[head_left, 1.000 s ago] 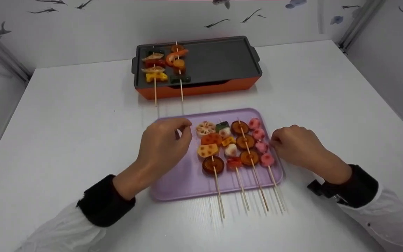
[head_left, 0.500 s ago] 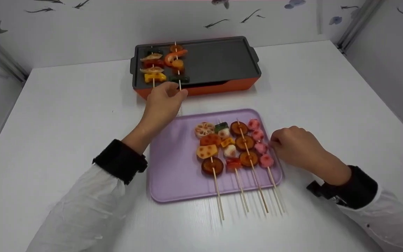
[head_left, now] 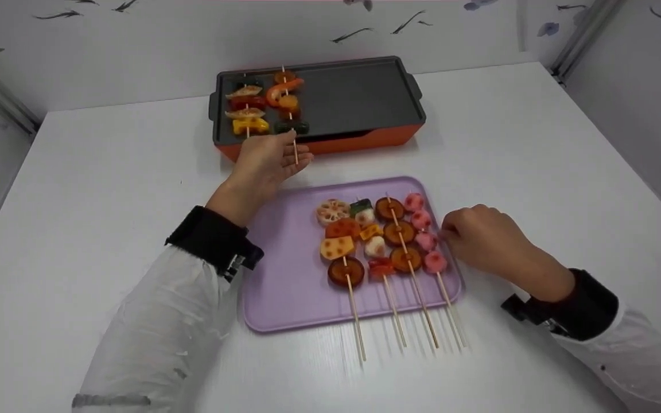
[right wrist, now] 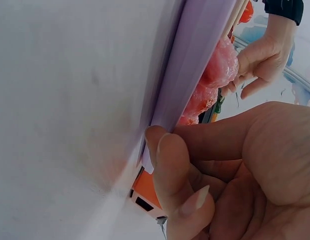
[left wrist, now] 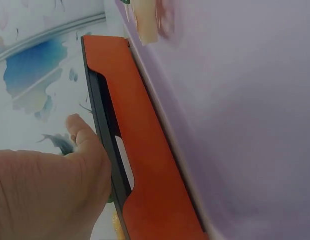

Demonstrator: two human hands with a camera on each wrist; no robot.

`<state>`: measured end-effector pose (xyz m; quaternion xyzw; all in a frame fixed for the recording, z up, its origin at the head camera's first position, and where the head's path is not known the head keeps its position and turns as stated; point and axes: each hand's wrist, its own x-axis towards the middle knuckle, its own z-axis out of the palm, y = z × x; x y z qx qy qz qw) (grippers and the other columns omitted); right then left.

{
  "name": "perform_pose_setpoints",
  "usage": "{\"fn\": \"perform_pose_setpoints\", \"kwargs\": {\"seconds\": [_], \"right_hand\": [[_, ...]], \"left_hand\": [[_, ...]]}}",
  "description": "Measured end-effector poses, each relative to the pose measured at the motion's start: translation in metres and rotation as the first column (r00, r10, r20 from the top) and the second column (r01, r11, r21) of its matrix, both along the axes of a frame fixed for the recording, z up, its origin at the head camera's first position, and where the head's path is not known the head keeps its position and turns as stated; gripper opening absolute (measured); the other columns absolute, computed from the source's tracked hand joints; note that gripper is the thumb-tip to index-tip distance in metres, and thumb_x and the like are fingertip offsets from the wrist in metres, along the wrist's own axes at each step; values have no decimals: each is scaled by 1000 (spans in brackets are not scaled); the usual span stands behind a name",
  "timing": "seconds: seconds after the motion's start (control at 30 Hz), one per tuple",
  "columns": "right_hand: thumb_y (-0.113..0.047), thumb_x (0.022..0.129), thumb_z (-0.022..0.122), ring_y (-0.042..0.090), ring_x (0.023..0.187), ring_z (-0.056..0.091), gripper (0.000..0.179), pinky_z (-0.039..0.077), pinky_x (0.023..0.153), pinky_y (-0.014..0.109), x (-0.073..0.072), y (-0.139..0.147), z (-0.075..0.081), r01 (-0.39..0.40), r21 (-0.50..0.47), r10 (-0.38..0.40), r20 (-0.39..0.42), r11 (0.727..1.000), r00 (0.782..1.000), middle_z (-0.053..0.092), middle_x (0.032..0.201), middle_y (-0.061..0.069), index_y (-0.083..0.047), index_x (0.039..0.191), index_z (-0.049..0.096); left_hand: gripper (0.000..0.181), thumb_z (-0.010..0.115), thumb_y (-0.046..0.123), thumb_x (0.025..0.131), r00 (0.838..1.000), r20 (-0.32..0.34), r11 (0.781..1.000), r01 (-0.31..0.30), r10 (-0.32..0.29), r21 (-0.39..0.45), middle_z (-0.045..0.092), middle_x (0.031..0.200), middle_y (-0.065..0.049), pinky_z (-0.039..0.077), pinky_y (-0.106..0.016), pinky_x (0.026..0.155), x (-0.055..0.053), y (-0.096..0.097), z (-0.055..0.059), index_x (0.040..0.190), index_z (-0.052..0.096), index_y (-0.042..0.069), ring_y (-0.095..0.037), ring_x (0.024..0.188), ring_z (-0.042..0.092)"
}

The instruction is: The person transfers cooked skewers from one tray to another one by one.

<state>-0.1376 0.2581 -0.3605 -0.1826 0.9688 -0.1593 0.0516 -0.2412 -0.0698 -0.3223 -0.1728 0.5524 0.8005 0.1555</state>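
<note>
My left hand [head_left: 261, 160] reaches to the front of the grill [head_left: 359, 94], palm turned to the right. Its fingers look straight, with a vegetable skewer's stick [head_left: 295, 150] crossing in front of them and the thumb close beside it. That skewer's food pieces [head_left: 288, 103] lie on the black plate. My right hand [head_left: 482, 238] stays at the right edge of the purple tray [head_left: 290, 298]. With curled fingers it holds the tray's rim [right wrist: 192, 55], beside the pink ball skewer [head_left: 427, 241]. In the left wrist view the thumb [left wrist: 84, 135] extends beside the grill; the other fingers are hidden.
A second skewer with yellow and red pieces [head_left: 248, 112] lies at the grill's left end. On the tray are a lotus-root skewer [head_left: 333, 212], a mixed skewer [head_left: 375, 246] and a brown-disc skewer [head_left: 399, 234], sticks overhanging the front. A patterned wall [head_left: 147, 51] stands behind.
My left hand has moved from the tray's left part up to the skewer sticks at the grill, and its palm has turned and the fingers straightened. The right hand and skewers have kept their places.
</note>
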Motion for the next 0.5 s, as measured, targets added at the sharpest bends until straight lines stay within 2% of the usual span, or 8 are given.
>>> {"fn": "perform_pose_setpoints", "kwargs": {"seconds": [0.17,0.33,0.5], "right_hand": [[-4,92,67,16,59,52,11,43,51,32,0,0,-1,-6,6,6,-13,1000,1000,66,71,4,0,87,76],[-4,92,67,17,59,52,11,42,52,32,-1,-1,0,3,8,-3,0,1000,1000,66,71,5,0,89,76],[-5,92,67,17,60,52,11,42,52,32,0,0,0,3,9,-3,2,1000,1000,67,72,5,0,88,76]], "left_hand": [[37,57,2,102,1000,-6,1000,-23,23,18,64,107,-20,58,-25,76,-8,-2,-2,138,53,-6,-24,83,67],[34,60,-1,100,999,-38,1000,-29,29,10,65,109,-21,59,-25,76,-13,-5,-2,134,57,-6,-24,87,67],[33,62,-1,99,999,-47,1000,-20,19,-12,67,111,-21,59,-27,80,-10,-6,-1,131,60,-6,-24,89,69]]}}
